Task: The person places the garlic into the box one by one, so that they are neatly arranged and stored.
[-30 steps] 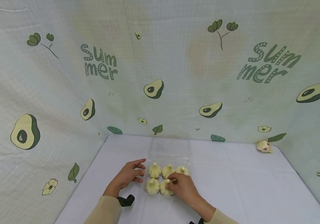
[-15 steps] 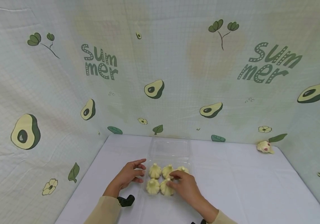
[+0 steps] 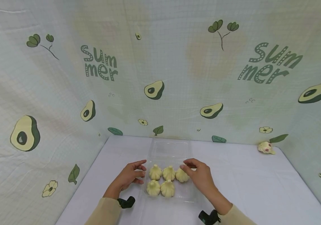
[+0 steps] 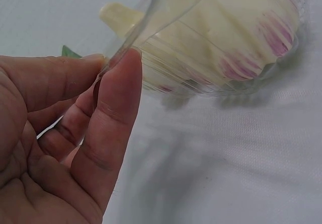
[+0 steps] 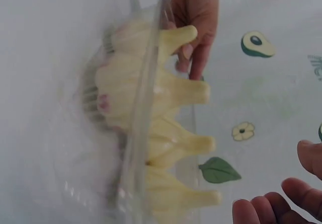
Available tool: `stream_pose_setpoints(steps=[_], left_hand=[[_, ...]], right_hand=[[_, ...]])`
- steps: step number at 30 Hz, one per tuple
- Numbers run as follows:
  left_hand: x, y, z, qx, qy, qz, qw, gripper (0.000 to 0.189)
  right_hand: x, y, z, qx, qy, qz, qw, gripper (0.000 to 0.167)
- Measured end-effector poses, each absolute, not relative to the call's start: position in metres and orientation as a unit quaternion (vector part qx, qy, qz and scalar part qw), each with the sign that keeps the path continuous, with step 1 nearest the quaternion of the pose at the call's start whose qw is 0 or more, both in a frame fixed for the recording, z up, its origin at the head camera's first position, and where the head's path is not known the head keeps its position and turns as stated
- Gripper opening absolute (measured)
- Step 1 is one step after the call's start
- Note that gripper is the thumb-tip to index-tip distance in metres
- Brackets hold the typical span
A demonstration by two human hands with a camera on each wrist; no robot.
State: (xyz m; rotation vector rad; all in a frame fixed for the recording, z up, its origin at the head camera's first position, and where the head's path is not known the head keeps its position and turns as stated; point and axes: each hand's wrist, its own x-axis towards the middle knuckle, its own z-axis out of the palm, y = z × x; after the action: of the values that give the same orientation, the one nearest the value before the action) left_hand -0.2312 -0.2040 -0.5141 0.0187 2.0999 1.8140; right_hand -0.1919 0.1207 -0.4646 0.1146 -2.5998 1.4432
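Observation:
A clear plastic box (image 3: 185, 191) with its lid (image 3: 170, 148) laid back holds several pale garlic bulbs (image 3: 168, 188), stems up. My left hand (image 3: 129, 174) pinches the left rim of the box between thumb and finger, plain in the left wrist view. My right hand (image 3: 201, 175) hovers at the right side of the box, beside the back-right garlic bulb (image 3: 182, 176), which it partly covers in the head view. Nothing lies in its loosely bent fingers (image 5: 274, 206) in the right wrist view. The box's front-right place shows bare plastic. Purple streaks mark a bulb's base (image 4: 276, 32).
One more garlic bulb (image 3: 265, 147) lies at the far right corner of the white-covered table (image 3: 250, 187). Cloth walls (image 3: 177, 62) printed with avocados and leaves rise at the back and sides. The raised lid reaches nearly to the back wall.
My right hand has let go of the front-middle garlic bulb and moved right and away from me. That bulb now stands uncovered in the box. My left hand has stayed in place.

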Motion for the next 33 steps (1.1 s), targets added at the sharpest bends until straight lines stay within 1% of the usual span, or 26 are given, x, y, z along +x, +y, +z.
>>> stream_pose_setpoints(steps=[8,13,25,33], left_hand=[[-0.231,-0.204,-0.513,0.004,0.746,0.641,0.18,0.065],[-0.232,-0.203,-0.513,0.003,0.749,0.638,0.178,0.065],[-0.235,-0.2,-0.511,0.005,0.753,0.634,0.178,0.066],[-0.237,-0.196,-0.512,0.003,0.752,0.635,0.177,0.065]], right_hand=[[-0.211,0.163,-0.447,0.007,-0.878,0.471,0.089,0.036],[-0.222,0.189,-0.442,-0.002,-0.874,0.477,0.093,0.042],[-0.239,0.251,-0.444,-0.031,-0.89,0.436,0.128,0.053],[-0.257,0.299,-0.454,-0.062,-0.896,0.414,0.146,0.063]])
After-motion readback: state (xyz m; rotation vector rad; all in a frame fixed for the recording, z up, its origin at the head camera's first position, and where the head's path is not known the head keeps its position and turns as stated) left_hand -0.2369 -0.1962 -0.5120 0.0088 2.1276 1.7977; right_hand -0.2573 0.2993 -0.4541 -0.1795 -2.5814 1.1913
